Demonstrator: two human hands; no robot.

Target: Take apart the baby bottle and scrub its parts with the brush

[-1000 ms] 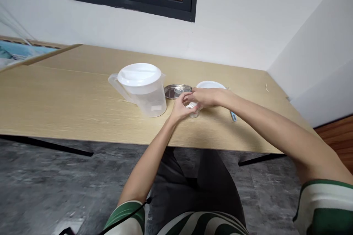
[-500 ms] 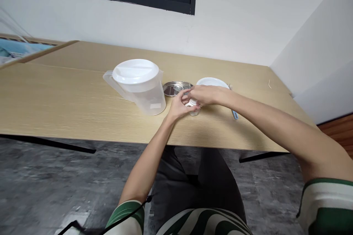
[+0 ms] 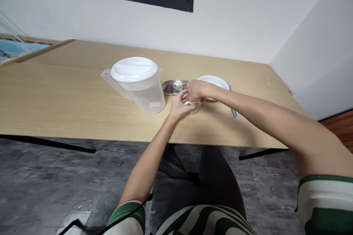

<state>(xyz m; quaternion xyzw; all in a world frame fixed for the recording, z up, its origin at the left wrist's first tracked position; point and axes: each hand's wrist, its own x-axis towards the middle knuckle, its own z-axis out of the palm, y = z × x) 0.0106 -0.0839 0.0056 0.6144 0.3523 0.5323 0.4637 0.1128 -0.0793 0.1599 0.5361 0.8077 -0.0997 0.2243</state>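
A small clear container with a white rim (image 3: 195, 111) stands on the table near its front edge, mostly covered by my hands. My left hand (image 3: 180, 107) is wrapped round its left side, thumb along the front. Over its top is my right hand (image 3: 197, 91), fingers curled down; what they pinch is hidden. Just behind my hands lies a round metal tray (image 3: 167, 87) holding a small clear glass-like piece (image 3: 178, 86). A white plate (image 3: 213, 79) sits behind my right hand and is partly covered by my wrist.
A translucent pitcher with a white lid (image 3: 135, 80) stands left of my hands, its handle to the left. Beyond my right forearm shows a blue-and-grey handle end (image 3: 234, 112). A small pale strip (image 3: 268, 82) lies far right on the wooden table (image 3: 68, 106).
My right hand has shifted slightly up and left over the container, its knuckles higher. The white round part seen between my hands is now mostly covered. My left hand keeps its hold.
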